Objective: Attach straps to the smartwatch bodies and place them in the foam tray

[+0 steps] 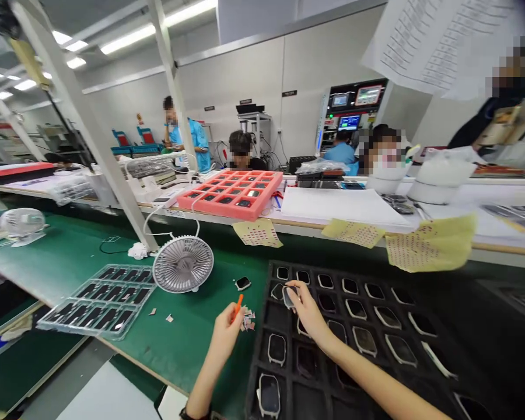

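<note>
My left hand (226,339) pinches a small orange tool (237,307), held just above a little heap of paper-like scraps (247,319) on the green mat (192,344). My right hand (308,315) reaches into a large black compartment tray (262,344) and holds a small dark smartwatch-like casing (290,296) by its edge. Many similar rounded casings sit in the tray's pockets around that hand. One loose casing (243,283) lies on the mat between the tray and a fan.
A white desk fan (182,263) and a clear plastic tray of black pieces (97,306) stand on the mat at left. Beyond a white shelf edge are a red compartment tray (230,194), yellow sheets, and several co-workers. A white post rises at left.
</note>
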`<state>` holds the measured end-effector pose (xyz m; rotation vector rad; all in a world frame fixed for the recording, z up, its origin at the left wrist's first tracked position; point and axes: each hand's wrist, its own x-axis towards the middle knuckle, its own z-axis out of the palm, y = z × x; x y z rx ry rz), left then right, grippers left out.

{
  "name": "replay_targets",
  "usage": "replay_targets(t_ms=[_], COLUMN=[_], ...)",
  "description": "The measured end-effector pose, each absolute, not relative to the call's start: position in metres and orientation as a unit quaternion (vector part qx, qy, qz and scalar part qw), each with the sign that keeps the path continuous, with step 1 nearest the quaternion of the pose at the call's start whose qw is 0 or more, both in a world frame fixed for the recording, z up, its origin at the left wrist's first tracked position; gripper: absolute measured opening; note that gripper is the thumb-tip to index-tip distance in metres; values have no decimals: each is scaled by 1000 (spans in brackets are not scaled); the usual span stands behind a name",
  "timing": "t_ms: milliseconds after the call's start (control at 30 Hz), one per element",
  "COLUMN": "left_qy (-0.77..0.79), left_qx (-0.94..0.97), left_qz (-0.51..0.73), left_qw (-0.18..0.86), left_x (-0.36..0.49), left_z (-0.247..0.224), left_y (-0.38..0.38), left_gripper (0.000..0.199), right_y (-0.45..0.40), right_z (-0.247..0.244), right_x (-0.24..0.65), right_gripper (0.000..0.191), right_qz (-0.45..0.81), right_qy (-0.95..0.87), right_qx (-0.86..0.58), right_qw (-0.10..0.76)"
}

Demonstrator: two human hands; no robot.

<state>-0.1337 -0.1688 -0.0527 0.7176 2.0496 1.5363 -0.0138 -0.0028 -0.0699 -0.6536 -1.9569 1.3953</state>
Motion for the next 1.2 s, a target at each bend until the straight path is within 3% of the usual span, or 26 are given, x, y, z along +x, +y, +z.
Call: replay_targets(t_ms=[233,400,600,700,833,1067,1200], left_qy=[816,818,795,783,751,663,646], left_qx=[311,293,343,369,408,394,380], left_qz=[448,454,448,444,452,490,483], left_qw=[192,200,223,232,256,407,452], left_x=[-156,-161,-147,-133,-114,-87,-76], left_z=[-73,-78,-66,-57,-48,-39,-34], left_y=[-187,-189,-181,-173,-161,-144,-136], left_gripper=[58,69,59,53,46,51,50], right_y=[-14,-12,7,10,8,3,-7], right_z=[-79,-54,-53,-61,-65,-61,-48], right_x=[-19,2,34,38,32,24,23], right_gripper=[5,9,8,7,22,39,39], right_qz=[393,288,225,266,388,676,785], right_qy=[-848,-904,-911,-899,-860,-671,-547], right_qx=[-260,-248,-305,-308,-278,-240,-223], right_qw=[240,196,162,160,180,186,186])
